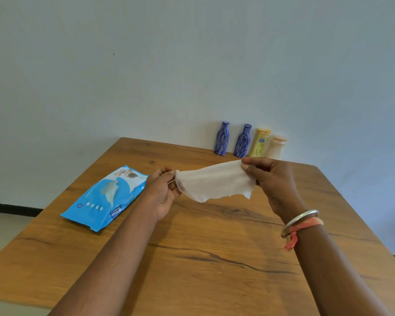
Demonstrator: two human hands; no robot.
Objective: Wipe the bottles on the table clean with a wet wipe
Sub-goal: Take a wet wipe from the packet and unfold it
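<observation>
A white wet wipe (214, 183) is stretched in the air between both hands above the middle of the wooden table (214, 258). My left hand (162, 192) pinches its left corner and my right hand (271, 179) pinches its upper right corner. Along the table's far edge by the wall stand two blue patterned bottles (221, 139) (243, 142), a yellow bottle (260, 143) and a pale cream bottle (276, 147), all upright and beyond the hands.
A blue wet-wipe pack (103, 199) lies flat on the table to the left of my left hand, its flap lifted. A white wall rises behind the table. The floor shows past the table's left edge.
</observation>
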